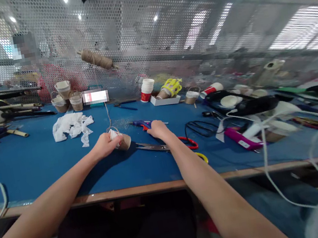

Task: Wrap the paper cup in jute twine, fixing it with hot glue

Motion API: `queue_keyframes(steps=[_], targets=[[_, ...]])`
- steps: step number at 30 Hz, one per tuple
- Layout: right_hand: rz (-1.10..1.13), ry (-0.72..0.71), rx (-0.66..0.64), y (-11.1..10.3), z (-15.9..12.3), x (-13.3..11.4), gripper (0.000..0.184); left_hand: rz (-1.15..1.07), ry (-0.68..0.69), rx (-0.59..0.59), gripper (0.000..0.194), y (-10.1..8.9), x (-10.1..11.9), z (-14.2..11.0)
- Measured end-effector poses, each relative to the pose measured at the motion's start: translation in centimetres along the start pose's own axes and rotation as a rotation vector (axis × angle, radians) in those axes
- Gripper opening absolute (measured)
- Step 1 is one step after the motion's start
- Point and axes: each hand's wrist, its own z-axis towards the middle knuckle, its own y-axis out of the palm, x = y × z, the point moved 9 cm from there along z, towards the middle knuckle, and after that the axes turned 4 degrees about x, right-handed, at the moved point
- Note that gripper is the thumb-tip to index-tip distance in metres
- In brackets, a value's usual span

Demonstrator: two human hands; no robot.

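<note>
My left hand (104, 146) is closed around a paper cup (114, 135) tipped on its side; brown twine covers its lower part. A strand of twine (107, 111) runs up from the cup to a twine spool (96, 60) at the mesh panel. My right hand (157, 129) grips a blue glue gun (139, 123) with an orange trigger, its nozzle pointing left above the cup. Below my right wrist lie scissors (154, 147) with red handles, partly hidden by my forearm. Another yellow handle (202, 157) shows beside the forearm.
White lace cloth (70, 125) lies left, with twine-covered cups (63, 90) behind it. Stacked paper cups (147, 90) and a white box (165, 100) stand at the back. A black cable (200, 129), a magenta tool (240, 138) and white cords (265, 149) clutter the right.
</note>
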Motion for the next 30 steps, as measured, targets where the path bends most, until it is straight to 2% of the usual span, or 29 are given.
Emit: queue_keyframes(steps=[5,7,10,14,18,23,30], targets=[[0.115,0.005,0.026,-1.0,-0.3,-1.5,0.031,0.020,-0.004,-0.004,0.029,-0.2,0.1,0.3],[0.205,-0.018,0.046,-1.9,-1.2,-2.4,0.031,0.025,-0.008,-0.006,0.030,-0.2,0.4,0.3],[0.366,-0.055,0.046,-2.4,-3.6,-3.5,0.022,0.027,0.003,-0.010,0.029,-0.1,0.8,-0.3],[0.565,-0.124,0.036,-1.4,-7.7,-4.6,0.010,-0.006,0.011,0.001,0.032,0.0,0.6,-2.2],[0.689,-0.186,-0.011,0.9,-10.5,-5.5,0.017,-0.032,0.024,0.102,0.034,-1.1,0.0,-3.5],[0.700,-0.236,-0.054,1.6,-11.2,-6.0,0.022,-0.018,0.046,0.217,0.024,-3.0,-0.1,-3.9],[0.621,-0.291,-0.080,1.3,-12.0,-6.0,0.028,-0.022,0.083,0.234,0.021,-3.8,0.2,-4.1]])
